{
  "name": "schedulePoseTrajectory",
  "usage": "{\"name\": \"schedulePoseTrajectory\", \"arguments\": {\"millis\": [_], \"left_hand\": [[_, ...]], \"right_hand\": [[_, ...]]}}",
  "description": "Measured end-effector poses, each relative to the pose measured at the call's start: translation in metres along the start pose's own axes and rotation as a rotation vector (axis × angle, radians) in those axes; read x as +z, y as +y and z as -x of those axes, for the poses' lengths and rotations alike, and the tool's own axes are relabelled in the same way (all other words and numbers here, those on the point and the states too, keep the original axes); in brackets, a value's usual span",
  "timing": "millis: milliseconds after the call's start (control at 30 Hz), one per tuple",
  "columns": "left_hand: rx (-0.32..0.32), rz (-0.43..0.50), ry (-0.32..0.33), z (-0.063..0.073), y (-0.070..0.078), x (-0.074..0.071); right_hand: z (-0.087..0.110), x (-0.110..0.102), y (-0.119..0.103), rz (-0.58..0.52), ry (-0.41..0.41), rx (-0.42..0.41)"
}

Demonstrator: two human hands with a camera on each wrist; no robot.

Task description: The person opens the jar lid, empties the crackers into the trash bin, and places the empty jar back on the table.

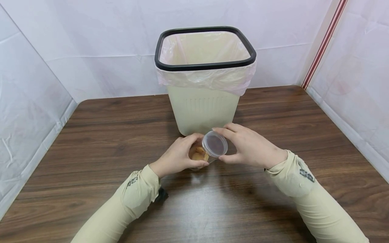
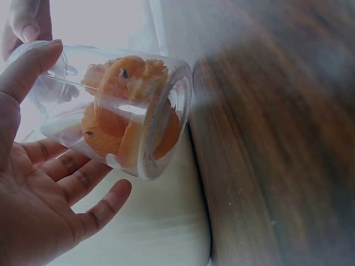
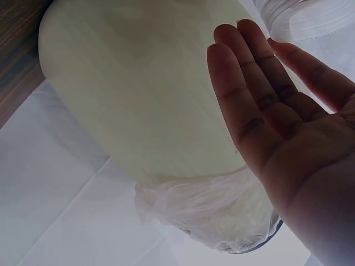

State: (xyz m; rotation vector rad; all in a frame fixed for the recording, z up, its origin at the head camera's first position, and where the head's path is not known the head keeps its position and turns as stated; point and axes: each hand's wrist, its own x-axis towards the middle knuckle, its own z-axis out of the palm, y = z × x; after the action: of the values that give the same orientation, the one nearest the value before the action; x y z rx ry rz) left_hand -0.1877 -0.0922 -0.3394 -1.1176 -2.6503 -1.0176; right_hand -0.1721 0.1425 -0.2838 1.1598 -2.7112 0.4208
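A clear plastic jar [image 2: 72,119] with orange pieces that look like fruit peel [image 2: 102,130] inside is tilted, low over the table in front of the bin. My left hand [image 1: 177,156] grips the jar's side between thumb and fingers. At the jar's mouth, the round translucent lid [image 1: 215,144] faces up towards the head camera. My right hand [image 1: 252,145] pinches the lid's rim with thumb and forefinger. In the right wrist view its other fingers [image 3: 249,124] stretch out straight. Whether the lid is seated on the jar or loose, I cannot tell.
Right behind the hands stands a cream waste bin [image 1: 203,108] with a black rim [image 1: 206,66] and a thin pink liner bag [image 1: 212,79]. The brown wood-grain table [image 1: 100,135] is bounded by white sheeting [image 1: 106,44] at the back and both sides.
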Motion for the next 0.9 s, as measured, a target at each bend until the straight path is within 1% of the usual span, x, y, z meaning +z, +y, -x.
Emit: {"name": "schedulePoseTrajectory", "arguments": {"millis": [667, 900], "left_hand": [[-0.004, 0.013, -0.009, 0.0000, -0.0024, 0.0001], [-0.003, 0.023, -0.010, -0.0002, -0.0014, -0.0003]], "right_hand": [[0.0013, -0.0005, 0.0019, -0.013, -0.040, 0.010], [0.0018, 0.0001, 0.0039, -0.014, -0.038, -0.005]]}}
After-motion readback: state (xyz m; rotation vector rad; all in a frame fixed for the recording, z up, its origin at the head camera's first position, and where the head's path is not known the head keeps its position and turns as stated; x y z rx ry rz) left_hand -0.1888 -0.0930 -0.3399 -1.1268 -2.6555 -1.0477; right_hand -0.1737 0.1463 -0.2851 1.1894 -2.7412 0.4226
